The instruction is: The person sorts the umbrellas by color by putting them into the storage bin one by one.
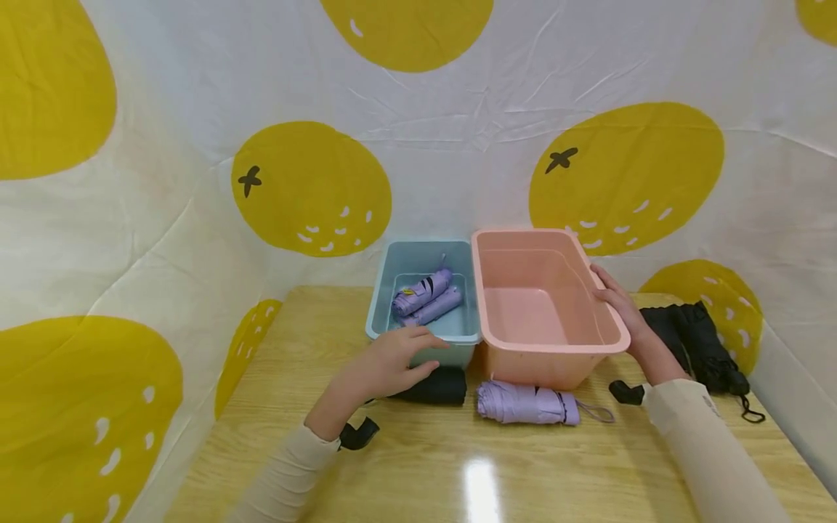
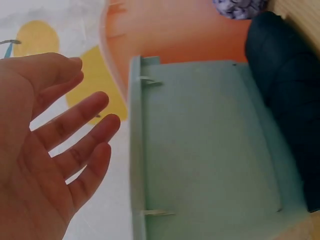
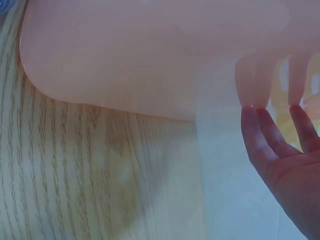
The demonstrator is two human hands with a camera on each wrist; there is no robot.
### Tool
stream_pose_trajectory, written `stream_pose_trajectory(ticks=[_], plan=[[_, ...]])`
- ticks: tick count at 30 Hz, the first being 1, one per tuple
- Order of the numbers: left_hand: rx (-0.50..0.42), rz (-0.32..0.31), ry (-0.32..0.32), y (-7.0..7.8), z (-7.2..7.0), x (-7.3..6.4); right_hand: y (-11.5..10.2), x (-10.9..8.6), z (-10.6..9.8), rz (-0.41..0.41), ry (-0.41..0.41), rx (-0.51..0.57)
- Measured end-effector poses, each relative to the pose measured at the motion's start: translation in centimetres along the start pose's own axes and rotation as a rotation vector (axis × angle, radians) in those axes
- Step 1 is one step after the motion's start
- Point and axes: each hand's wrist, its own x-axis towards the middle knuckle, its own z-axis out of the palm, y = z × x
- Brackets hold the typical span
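Observation:
My left hand (image 1: 392,361) is in front of the light blue basin (image 1: 474,340), its fingers loosely bent and holding nothing; the left wrist view shows these fingers (image 2: 82,150) spread apart from the basin's wall. Inside that basin lie two folded purple umbrellas (image 1: 423,292). With its fingertips, my right hand (image 1: 621,309) touches the outer right side of the pink basin (image 1: 523,349), as the right wrist view also shows. A third folded purple umbrella (image 1: 526,403) lies before the pink basin. Partly hidden by my left hand is a rolled black umbrella (image 1: 438,386).
Black folded umbrellas (image 1: 702,345) lie at the right of the wooden table (image 1: 556,472). One black curved handle (image 1: 358,434) shows near my left wrist, another black curved piece (image 1: 626,393) beside my right wrist. A white cloth (image 1: 445,167) with yellow fruit hangs behind.

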Motion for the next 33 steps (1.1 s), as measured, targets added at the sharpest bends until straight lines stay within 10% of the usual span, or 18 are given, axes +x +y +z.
stream_pose_trajectory(ticks=[13,21,28,33], plan=[[-0.017,0.018,0.169,-1.9,3.4,-2.2,0.1,0.4,1.3,0.021,-0.002,0.034],[-0.206,-0.07,0.323,-3.0,2.7,-2.8,-0.1,-0.1,0.3,0.021,-0.002,0.055],[-0.169,-0.178,0.389,-3.9,1.7,-3.5,0.0,-0.2,0.3,0.01,-0.007,0.034],[-0.042,-0.058,0.36,-3.7,1.7,-3.9,-0.1,-0.2,0.3,0.013,0.002,0.031]])
